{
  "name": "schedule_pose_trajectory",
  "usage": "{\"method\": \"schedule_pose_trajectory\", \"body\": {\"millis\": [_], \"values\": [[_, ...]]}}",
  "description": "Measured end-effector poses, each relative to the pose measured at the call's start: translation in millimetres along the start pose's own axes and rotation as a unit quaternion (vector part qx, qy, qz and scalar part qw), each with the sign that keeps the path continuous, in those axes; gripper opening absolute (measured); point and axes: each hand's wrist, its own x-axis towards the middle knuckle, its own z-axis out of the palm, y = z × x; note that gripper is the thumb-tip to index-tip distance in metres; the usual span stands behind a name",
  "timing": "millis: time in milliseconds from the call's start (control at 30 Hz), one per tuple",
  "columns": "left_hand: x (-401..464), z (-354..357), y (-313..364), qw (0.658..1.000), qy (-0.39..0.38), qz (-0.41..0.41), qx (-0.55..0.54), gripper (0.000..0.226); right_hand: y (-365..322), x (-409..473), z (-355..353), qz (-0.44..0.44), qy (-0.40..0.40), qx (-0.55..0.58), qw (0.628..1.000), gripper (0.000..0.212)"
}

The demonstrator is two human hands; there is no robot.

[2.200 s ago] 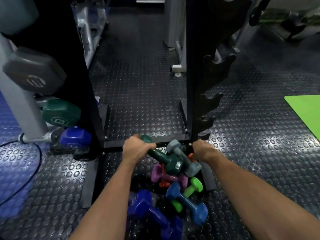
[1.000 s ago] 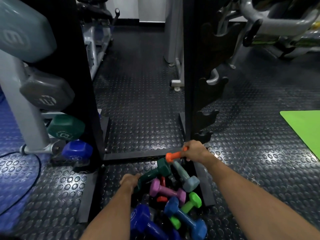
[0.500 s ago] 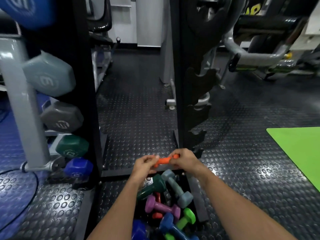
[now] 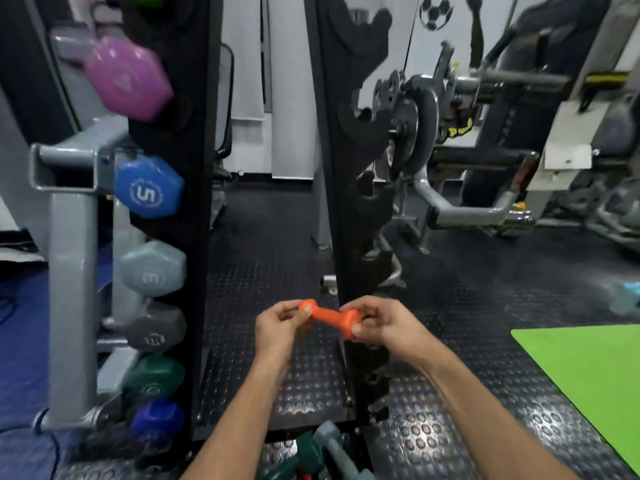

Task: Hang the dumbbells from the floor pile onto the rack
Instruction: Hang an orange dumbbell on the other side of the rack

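Since half a second ago both hands have carried the orange dumbbell [image 4: 329, 317] up off the floor, and the person's head has lifted with it, so the pile [image 4: 322, 452] has slid down to six o'clock and barely shows.

From the head camera, the only view: the left hand [image 4: 277, 329] pinches the left head of the dumbbell between thumb and curled fingers, and the right hand [image 4: 384, 323] grips the right head the same way, with the bare handle between them. It hangs in the air just below centre, in front of the gap between the two black uprights, touching neither. Its long axis runs nearly level, from ten o'clock to four o'clock, with the right end a shade lower.

I'd call this the carry, with the hanging not yet begun. The right upright [image 4: 349, 168] has hooked notches running up toward twelve o'clock, and those in sight look empty. The left upright [image 4: 194, 202] is dark on its inner edge, so I can't make out its notches. Coloured dumbbells [image 4: 149, 192] sit in the rack beside it at nine o'clock.

The next move, as I judge it, calls for lifting the dumbbell, keeping it crosswise to span the gap, then lowering the handle into a matching pair of notches.
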Motion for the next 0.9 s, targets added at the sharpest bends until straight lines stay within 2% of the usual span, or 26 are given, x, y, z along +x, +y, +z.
{"method": "schedule_pose_trajectory", "body": {"millis": [267, 467, 600, 800, 900], "values": [[12, 28, 133, 0.992, -0.035, 0.117, -0.041, 0.014, -132, -16, -32, -0.159, 0.05, -0.021, 0.986, 0.028], [6, 45, 227, 0.98, -0.052, 0.146, -0.123, 0.02, -208, -26, -45, -0.229, 0.095, -0.043, 0.968, 0.027], [3, 53, 285, 0.972, -0.065, 0.182, -0.136, 0.019, -255, -35, -49, -0.287, 0.143, -0.034, 0.946, 0.025], [7, 64, 363, 0.957, -0.022, 0.27, -0.103, 0.018, -318, -49, -50, -0.355, 0.199, -0.018, 0.913, 0.027], [16, 64, 399, 0.951, 0.008, 0.297, -0.09, 0.045, -348, -46, -51, -0.384, 0.233, -0.008, 0.893, 0.028]]}}
